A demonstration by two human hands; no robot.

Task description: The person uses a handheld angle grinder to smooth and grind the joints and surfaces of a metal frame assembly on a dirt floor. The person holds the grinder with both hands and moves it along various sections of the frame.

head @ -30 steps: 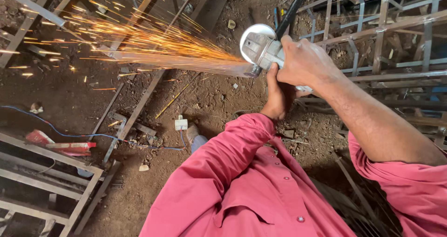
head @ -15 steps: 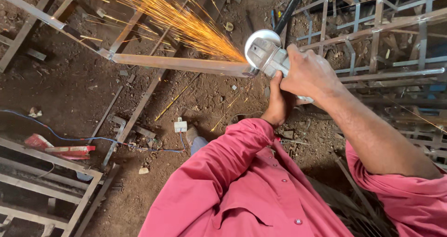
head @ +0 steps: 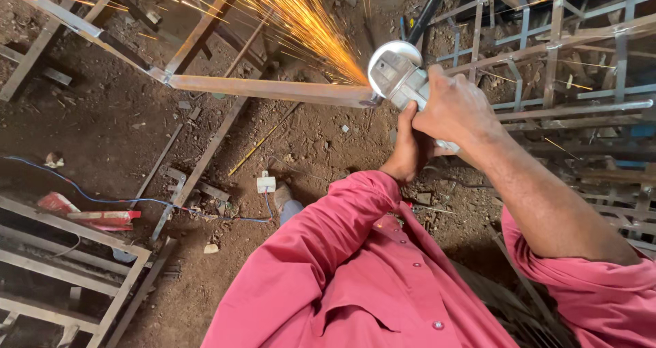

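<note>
Gripping the angle grinder (head: 403,81) from above, the right hand (head: 456,109) is closed over the tool's body, fingers wrapped round it; the left hand (head: 408,150) sits just under it, curled shut on the grinder's rear/handle end, w/ the thumb side up. The grinder's round guard & disc touch the right end of a rusty steel bar (head: 273,90) that runs horizontally, part of an angle-iron frame (head: 75,27) lying over the dirt floor (head: 109,129). Sparks (head: 301,20) fan up & to the left from the contact point. A black cable (head: 430,6) leads away from the tool toward the top edge. Both arms come out of red shirt sleeves (head: 328,239), the right one rolled up. Right of the hands stands a stack of welded metal grilles (head: 581,68). Lower left on the floor: a small white plug box (head: 266,183) w/ a blue wire (head: 102,199), a red packet (head: 96,215), & another metal frame (head: 68,266).
</note>
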